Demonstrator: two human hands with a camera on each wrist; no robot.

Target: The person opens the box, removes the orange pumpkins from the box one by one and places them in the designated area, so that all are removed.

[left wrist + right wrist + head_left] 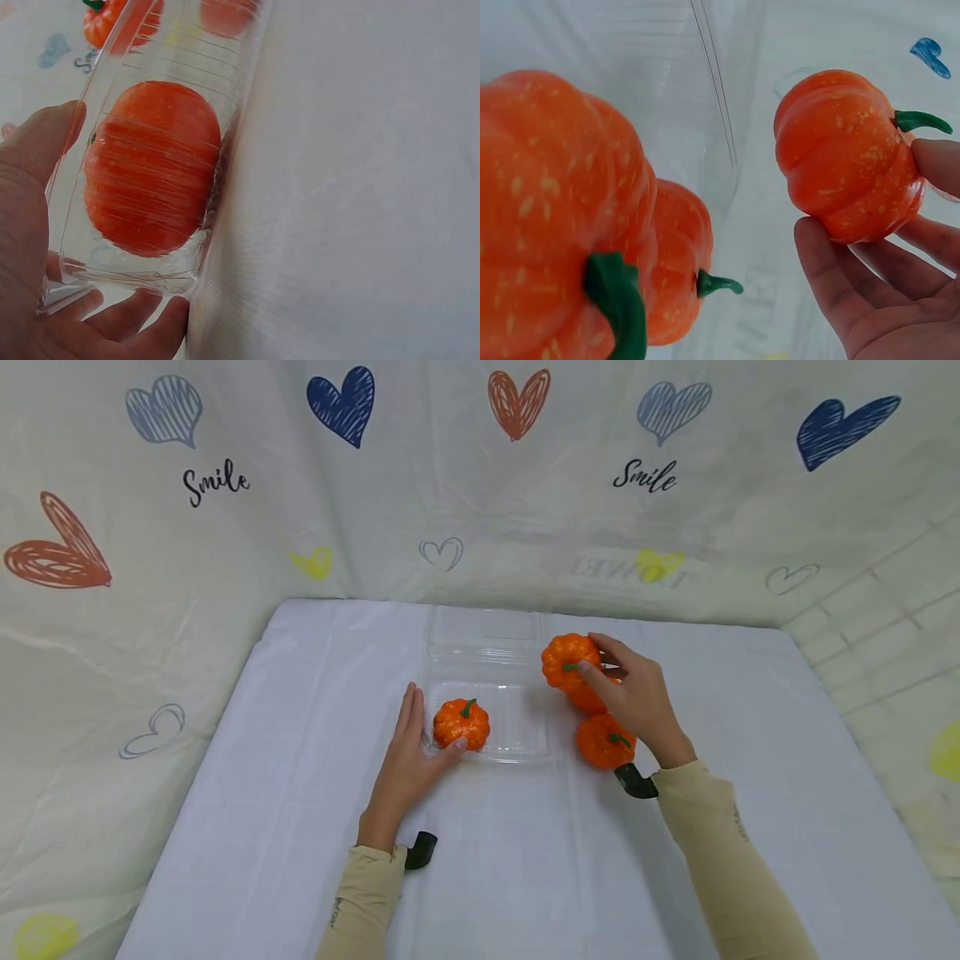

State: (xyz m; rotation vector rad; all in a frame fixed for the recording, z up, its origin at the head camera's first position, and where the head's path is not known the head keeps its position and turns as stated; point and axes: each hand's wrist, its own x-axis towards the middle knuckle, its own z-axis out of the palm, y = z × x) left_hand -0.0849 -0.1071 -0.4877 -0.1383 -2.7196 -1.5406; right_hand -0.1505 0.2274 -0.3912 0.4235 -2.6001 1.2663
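A clear plastic clamshell container (517, 714) lies on the cloth with its lid (483, 627) folded back. One small orange pumpkin (452, 727) with a green stem sits in its left part. My left hand (408, 768) holds the container's near left corner, thumb on the front rim and fingers along the left side. Between thumb and fingers, my right hand (633, 697) grips another pumpkin (847, 157), raised at the container's right edge. Two more pumpkins stand right of the container: a nearer one (600, 743) and one (587, 699) partly hidden behind the held pumpkin and hand.
White cloth (495, 860) covers the table. A pale curtain (465, 485) printed with hearts and "Smile" hangs behind and around it. Dark wrist-camera pieces jut from the left wrist (422, 850) and the right wrist (636, 782).
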